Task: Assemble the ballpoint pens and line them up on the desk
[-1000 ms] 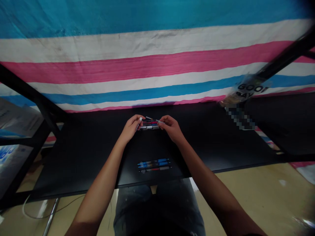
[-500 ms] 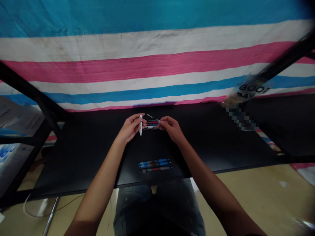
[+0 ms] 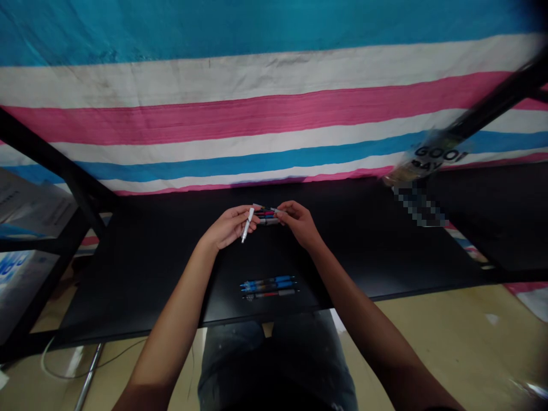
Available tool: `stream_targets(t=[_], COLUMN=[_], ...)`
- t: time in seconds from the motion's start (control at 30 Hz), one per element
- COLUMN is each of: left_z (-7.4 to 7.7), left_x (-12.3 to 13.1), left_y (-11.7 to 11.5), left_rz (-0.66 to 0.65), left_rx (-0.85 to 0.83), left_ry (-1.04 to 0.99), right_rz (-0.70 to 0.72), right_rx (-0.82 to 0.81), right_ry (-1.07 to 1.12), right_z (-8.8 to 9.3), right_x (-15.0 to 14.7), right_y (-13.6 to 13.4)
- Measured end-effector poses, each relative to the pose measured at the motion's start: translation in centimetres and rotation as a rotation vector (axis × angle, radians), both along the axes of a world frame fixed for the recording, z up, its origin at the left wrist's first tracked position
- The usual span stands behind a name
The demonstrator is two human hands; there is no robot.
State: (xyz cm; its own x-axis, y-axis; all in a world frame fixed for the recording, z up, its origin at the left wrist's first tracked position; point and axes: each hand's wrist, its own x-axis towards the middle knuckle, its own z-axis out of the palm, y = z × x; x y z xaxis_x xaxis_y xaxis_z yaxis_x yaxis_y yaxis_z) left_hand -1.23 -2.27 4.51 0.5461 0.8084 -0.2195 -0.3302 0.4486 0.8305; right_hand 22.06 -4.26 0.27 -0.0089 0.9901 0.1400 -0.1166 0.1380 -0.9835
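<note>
Bag (image 3: pixel 435 155) has indistinct contents; left hand (image 3: pixel 230 226) holds white pen (image 3: pixel 246 229).

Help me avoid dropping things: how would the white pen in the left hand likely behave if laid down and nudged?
The white pen looks slender and roughly round, so it might roll on the flat black table. It juts out straight from the left hand, so it is probably stiff. Being so thin, it is likely light.
</note>
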Motion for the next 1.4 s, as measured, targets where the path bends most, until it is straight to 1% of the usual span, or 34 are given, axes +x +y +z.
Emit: stream_targets(t=[0.07,0.2,0.3,0.47,0.73,0.87,1.17,1.4], left_z=[-0.01,0.02,0.15,0.32,0.28,0.44,0.77,0.95], left_x=[0.01,0.09,0.09,0.02,-0.25,-0.35,-0.54,-0.55], left_y=[-0.10,-0.22,-0.23,-0.17,0.07,0.10,-0.01,0.06], left_rz=[-0.032,-0.035,-0.061,-0.080,-0.053,-0.046,0.021,0.072], left_rx=[-0.012,-0.028,-0.036,-0.043,-0.051,-0.042,-0.032,-0.013], left_ry=[0.000,-0.011,-0.032,-0.055,-0.060,-0.053,-0.040,0.020], right_rz=[-0.008,-0.011,-0.014,-0.003,0.042,0.033,0.015,0.002], right_rx=[0.008,0.001,-0.007,-0.010,-0.035,-0.036,-0.017,0.006], right_ry=[-0.006,-0.032,-0.053,-0.067,-0.030,-0.022,-0.031,-0.006], right_z=[-0.01,0.21,0.34,0.25,0.60,0.63,0.40,0.70], right_x=[-0.02,-0.12,-0.11,-0.03,-0.14,-0.17,-0.04,-0.05], right_y=[0.01,-0.02,-0.03,0.04,-0.02,-0.05,-0.03,-0.14])
